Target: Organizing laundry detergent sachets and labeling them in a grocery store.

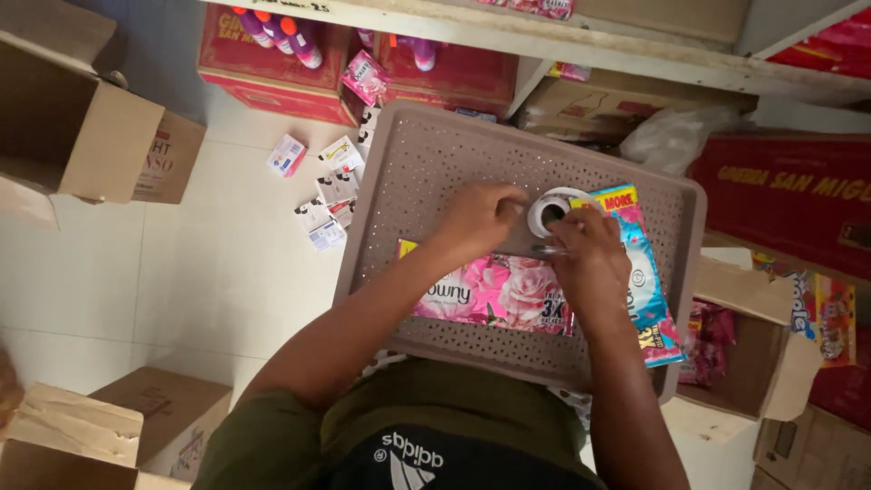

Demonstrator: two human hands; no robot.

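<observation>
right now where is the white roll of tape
In the head view, the white roll of tape sits on the perforated grey-brown tray, between the left hand and right hand.

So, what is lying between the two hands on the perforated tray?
In the head view, a tape roll sits between the left hand and right hand, above the pink sachet strip.

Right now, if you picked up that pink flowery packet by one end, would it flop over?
Probably yes. The pink packet lies flat and thin on the holed grey tray, so it looks soft and bendy, not stiff. It seems light for its size. Its shiny wrapper may be a bit slippery. It shouldn't roll, being flat.
</observation>
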